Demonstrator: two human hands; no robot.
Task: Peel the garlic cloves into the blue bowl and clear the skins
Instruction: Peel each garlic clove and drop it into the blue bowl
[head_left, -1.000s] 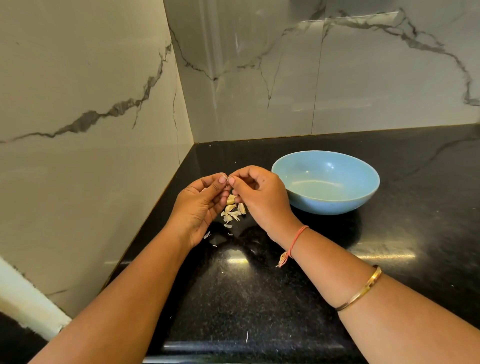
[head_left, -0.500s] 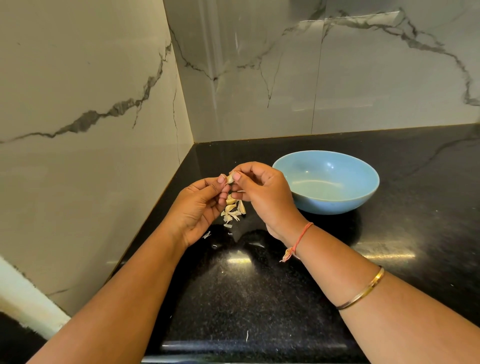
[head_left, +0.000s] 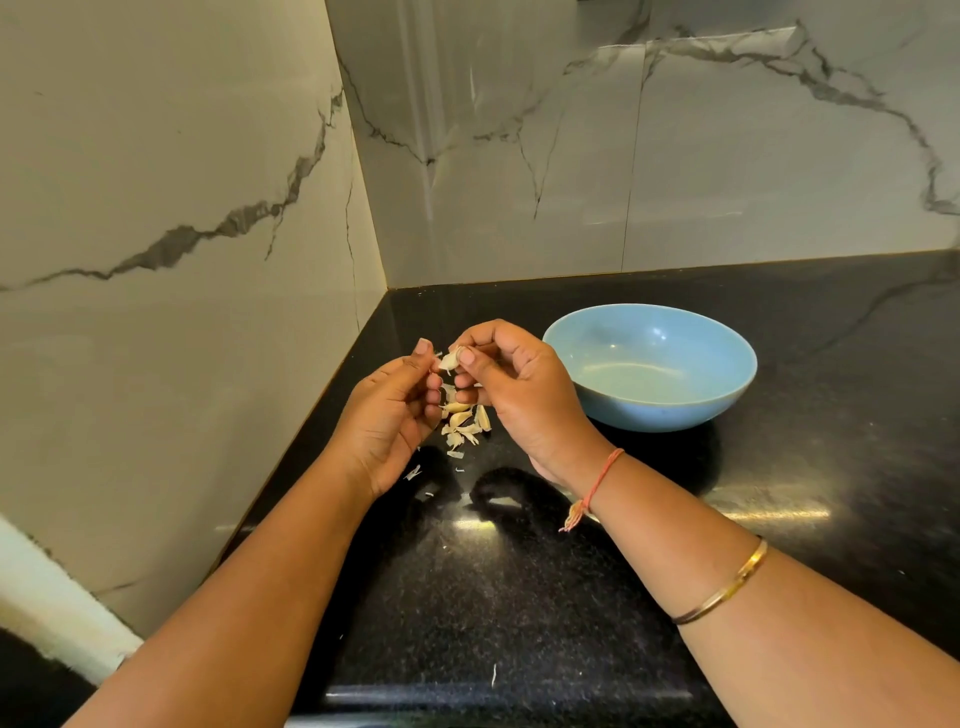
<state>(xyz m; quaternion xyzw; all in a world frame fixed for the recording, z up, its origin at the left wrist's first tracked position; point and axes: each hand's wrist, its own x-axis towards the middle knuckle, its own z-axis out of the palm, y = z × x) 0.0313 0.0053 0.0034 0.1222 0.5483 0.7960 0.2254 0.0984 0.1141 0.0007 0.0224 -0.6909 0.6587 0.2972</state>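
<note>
Two hands are raised side by side above a black counter (head_left: 519, 597), close to the corner where two grey-veined marble walls (head_left: 156, 182) meet; the right hand (head_left: 519, 405) pinches a garlic clove (head_left: 450, 359) between the tips of its thumb and forefinger, with its other fingers curled in below; the clove is pale and sits in the air between the two hands, with a thin flake of skin sticking out on its left side; the left hand (head_left: 387, 421) is just beside it, thumb pointing up and fingers loosely curled, and I cannot tell whether it grips that flake or only touches it; under the hands a small heap of cloves and skins (head_left: 462, 423) lies on the counter, with a few stray flakes (head_left: 413, 472) nearer the person; the blue bowl (head_left: 649, 410) stands on the counter just to the right of the right hand, apart from the heap; a red thread (head_left: 597, 483) is tied round the right wrist, and a gold bangle (head_left: 727, 592) sits further up that forearm.
</note>
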